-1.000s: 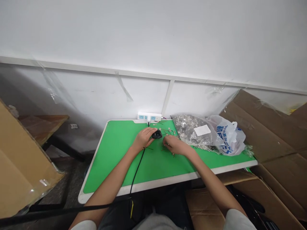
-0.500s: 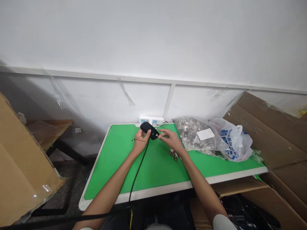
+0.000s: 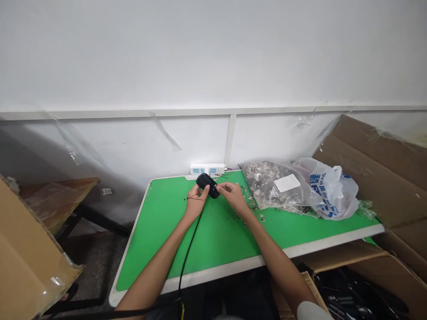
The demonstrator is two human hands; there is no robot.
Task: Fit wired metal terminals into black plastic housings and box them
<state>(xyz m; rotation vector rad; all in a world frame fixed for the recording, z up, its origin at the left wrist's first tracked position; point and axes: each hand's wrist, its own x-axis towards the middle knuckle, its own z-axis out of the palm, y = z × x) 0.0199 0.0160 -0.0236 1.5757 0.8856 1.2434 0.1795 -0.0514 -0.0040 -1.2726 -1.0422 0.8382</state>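
Note:
My left hand [image 3: 196, 202] is closed around the left side of a black oblong plastic housing [image 3: 204, 179], thumb on its face. The housing is tilted above the green table. A black cable [image 3: 190, 249] runs from beneath this hand down past the table's front edge. A thin dark wire [image 3: 191, 198] crosses the left fingers. My right hand [image 3: 230, 194] is closed in a pinch at the housing's right end. At those fingertips shows a small shiny metal part [image 3: 215, 187], largely covered. Several small metal pieces [image 3: 254, 205] lie scattered on the table beside the right wrist.
A white power strip [image 3: 207, 169] stands at the table's [image 3: 160, 213] back edge. On the right lie a clear bag of small metal parts [image 3: 263, 178] and a white plastic bag [image 3: 333, 191]. Cardboard boxes [image 3: 30, 249] flank the table; the lower right one holds black glossy items [image 3: 360, 293].
My right fingers have moved left, closer onto the housing's end with the small metal part. The left hand keeps its hold. The view has turned slightly, uncovering more loose pieces.

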